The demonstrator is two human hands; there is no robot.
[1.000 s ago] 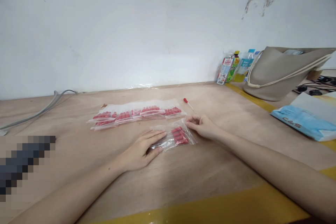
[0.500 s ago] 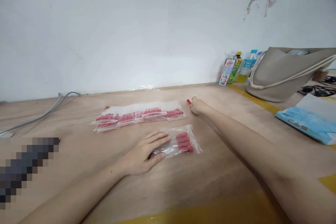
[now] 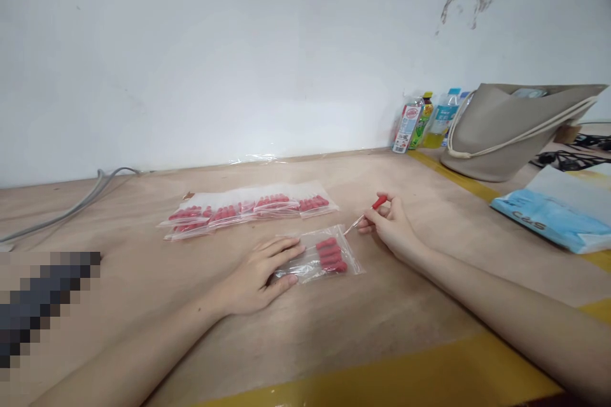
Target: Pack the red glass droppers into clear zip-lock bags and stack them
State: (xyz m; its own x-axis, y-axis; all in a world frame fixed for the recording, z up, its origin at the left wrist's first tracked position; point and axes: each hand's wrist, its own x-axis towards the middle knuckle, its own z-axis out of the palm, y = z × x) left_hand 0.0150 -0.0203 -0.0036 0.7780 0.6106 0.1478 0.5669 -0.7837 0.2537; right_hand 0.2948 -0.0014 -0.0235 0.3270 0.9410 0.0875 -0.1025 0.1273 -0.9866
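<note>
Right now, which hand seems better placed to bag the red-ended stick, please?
Probably the right hand: it holds the red-ended stick, lower tip near the clear bag; the left hand lies on that bag.

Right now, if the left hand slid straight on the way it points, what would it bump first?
Probably the red ends inside the clear bag, which the left hand rests on, though depth is unclear.

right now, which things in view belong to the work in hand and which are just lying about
Seemingly in the work:
red-ended stick, in the right hand
clear bag of red-ended pieces, under the left hand
row of filled bags beyond it

Seemingly just lying about:
grey-brown bag
blue packet
drink bottles
carton
grey cable
</note>
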